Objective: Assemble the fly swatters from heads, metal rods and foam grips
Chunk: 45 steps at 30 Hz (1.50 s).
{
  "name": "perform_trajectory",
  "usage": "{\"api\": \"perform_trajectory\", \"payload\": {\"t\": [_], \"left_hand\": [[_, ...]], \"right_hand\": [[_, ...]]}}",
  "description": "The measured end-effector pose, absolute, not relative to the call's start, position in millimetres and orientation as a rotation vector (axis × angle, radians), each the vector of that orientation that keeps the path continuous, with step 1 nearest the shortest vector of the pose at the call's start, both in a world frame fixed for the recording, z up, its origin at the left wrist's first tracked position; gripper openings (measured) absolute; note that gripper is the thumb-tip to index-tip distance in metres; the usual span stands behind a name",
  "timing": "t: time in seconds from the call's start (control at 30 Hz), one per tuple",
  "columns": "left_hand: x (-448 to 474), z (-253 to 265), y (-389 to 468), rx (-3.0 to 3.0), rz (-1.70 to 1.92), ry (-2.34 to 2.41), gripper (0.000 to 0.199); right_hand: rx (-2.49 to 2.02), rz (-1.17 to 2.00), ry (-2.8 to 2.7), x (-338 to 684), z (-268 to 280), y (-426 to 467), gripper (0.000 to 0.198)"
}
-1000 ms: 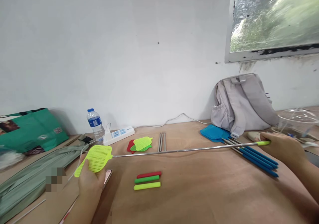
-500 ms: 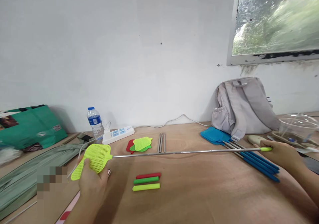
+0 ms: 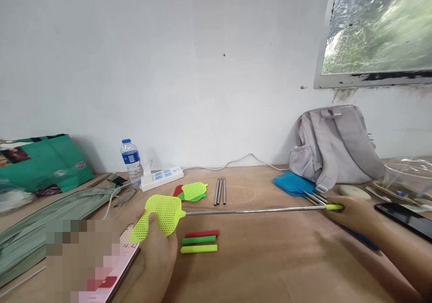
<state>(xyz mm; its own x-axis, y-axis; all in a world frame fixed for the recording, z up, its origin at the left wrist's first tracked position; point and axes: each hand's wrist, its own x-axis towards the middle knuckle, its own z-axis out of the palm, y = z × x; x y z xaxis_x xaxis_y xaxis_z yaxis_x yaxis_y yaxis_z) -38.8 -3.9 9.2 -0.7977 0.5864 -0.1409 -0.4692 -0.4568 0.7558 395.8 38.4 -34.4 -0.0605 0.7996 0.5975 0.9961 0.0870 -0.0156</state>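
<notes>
A yellow-green fly swatter (image 3: 164, 207) with a telescopic metal rod is stretched level across the table. My left hand (image 3: 157, 253) is closed on its perforated head, thumb on top. At the other end my right hand (image 3: 356, 213) grips the short yellow-green handle (image 3: 333, 207). Below the rod lie a red handle (image 3: 202, 234), a green handle (image 3: 200, 239) and a yellow handle (image 3: 199, 249), side by side. Behind it are several metal rods (image 3: 220, 191) and a small pile of swatter heads (image 3: 194, 189) in yellow, green and red. Blue fly swatters (image 3: 293, 184) lie partly hidden behind my right hand.
A power strip (image 3: 162, 178) and a water bottle (image 3: 132, 161) stand by the wall, left of the heads. A grey backpack (image 3: 334, 145) leans at the back right. Phones lie near both forearms, the black phone (image 3: 407, 220) at right. A green bag (image 3: 47, 163) sits far left.
My hands have come closer together and the visible rod between them is shorter. The left hand moved right with the swatter head; the right hand moved left. The view has shifted slightly.
</notes>
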Motion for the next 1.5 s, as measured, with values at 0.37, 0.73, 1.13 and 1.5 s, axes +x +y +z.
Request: {"api": "perform_trajectory", "payload": {"t": [0.37,0.73,1.13,1.5], "left_hand": [[-27.5,-2.6,-12.1,0.389,2.215,1.116,0.031],[1.6,-9.9,-26.6,0.462,2.117,1.139,0.035],[29.0,-37.0,-62.1,0.753,1.958,1.027,0.047],[-51.4,-46.4,-27.9,1.546,1.613,1.000,0.075]], "right_hand": [[-1.697,-0.450,-1.970,343.4,-18.6,23.7,0.021],[-1.517,-0.248,-2.120,278.3,-19.6,0.6,0.022],[-1.293,0.014,-2.189,239.0,-53.5,-32.9,0.016],[-1.122,-0.109,-2.490,276.2,-17.7,-24.8,0.024]]}}
